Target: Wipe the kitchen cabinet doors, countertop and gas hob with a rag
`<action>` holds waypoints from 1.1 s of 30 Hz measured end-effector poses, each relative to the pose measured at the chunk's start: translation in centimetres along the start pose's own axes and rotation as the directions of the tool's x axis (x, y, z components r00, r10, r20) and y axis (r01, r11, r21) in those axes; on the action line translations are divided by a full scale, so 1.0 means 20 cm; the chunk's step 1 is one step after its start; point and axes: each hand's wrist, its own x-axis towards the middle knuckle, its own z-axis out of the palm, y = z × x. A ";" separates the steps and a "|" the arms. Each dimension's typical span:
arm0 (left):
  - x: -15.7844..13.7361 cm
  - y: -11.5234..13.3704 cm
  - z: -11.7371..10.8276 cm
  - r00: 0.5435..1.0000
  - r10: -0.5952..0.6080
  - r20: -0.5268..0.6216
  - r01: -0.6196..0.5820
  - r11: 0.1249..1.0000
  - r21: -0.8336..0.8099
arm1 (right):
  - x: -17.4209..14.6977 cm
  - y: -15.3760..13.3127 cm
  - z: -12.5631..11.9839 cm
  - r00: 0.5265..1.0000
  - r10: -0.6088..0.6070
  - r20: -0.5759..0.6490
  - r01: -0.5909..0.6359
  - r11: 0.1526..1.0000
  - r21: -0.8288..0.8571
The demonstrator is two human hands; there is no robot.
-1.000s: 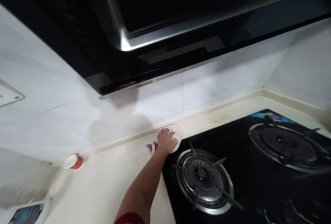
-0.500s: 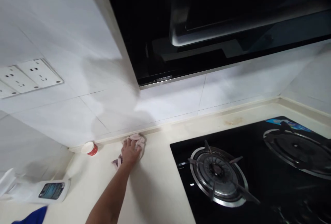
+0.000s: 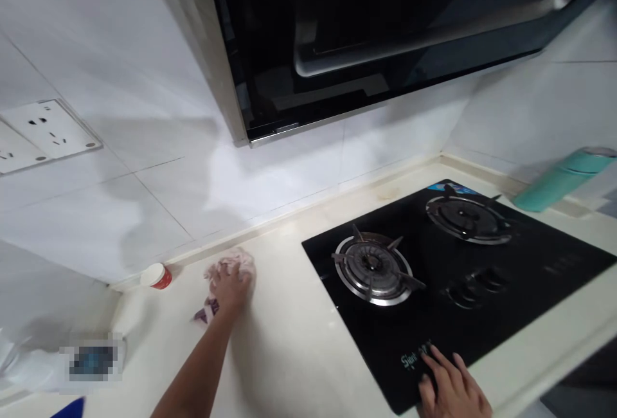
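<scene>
Cloth (image 3: pixel 245 260) under left hand (image 3: pixel 230 288), right hand (image 3: pixel 452 384) at stove (image 3: pixel 424 296) edge, counter (image 3: pixel 294 334) between

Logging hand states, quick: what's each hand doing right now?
Left hand: over the pinkish cloth on the counter; whether it grips can't be told.
Right hand: open, at the front edge of the black cooktop.

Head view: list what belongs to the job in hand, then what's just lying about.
In the job:
Pink cloth, under the left hand
Pale countertop, beneath the cloth
Black cooktop, right hand at its front edge

Apparently just lying about:
Red-and-white cup, near the wall
Teal bottle, right of the cooktop
</scene>
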 end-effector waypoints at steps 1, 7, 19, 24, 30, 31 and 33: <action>-0.03 0.10 0.02 0.996 0.085 0.006 -0.085 0.996 -0.015 | 0.00 -0.02 -0.01 1.000 -0.002 -0.007 0.002 1.000 -0.002; -0.42 0.57 0.12 0.854 0.520 0.018 -0.512 0.846 -0.145 | 0.02 -0.05 -0.03 1.000 0.014 -0.010 -0.015 1.000 -0.025; -1.51 0.35 0.07 0.452 0.844 0.288 -0.749 0.534 -0.391 | 0.05 -0.09 -0.07 0.999 0.033 -0.014 -0.033 0.998 -0.048; -1.57 0.38 0.10 0.414 0.887 0.204 -0.822 0.461 -0.335 | 0.04 -0.08 -0.05 0.999 0.028 -0.031 -0.029 0.998 -0.058; -1.37 0.41 0.11 0.451 0.887 0.099 -0.840 0.460 -0.287 | 0.01 -0.04 -0.01 0.999 0.023 -0.044 -0.025 0.999 -0.036; -1.28 0.43 0.10 0.518 0.847 0.118 -0.809 0.530 -0.254 | 0.01 -0.04 -0.01 0.999 0.023 -0.045 -0.025 0.999 -0.032; -1.05 0.44 0.07 0.659 0.738 0.145 -0.717 0.675 -0.172 | 0.01 -0.03 0.00 0.999 0.023 -0.042 -0.024 0.999 -0.027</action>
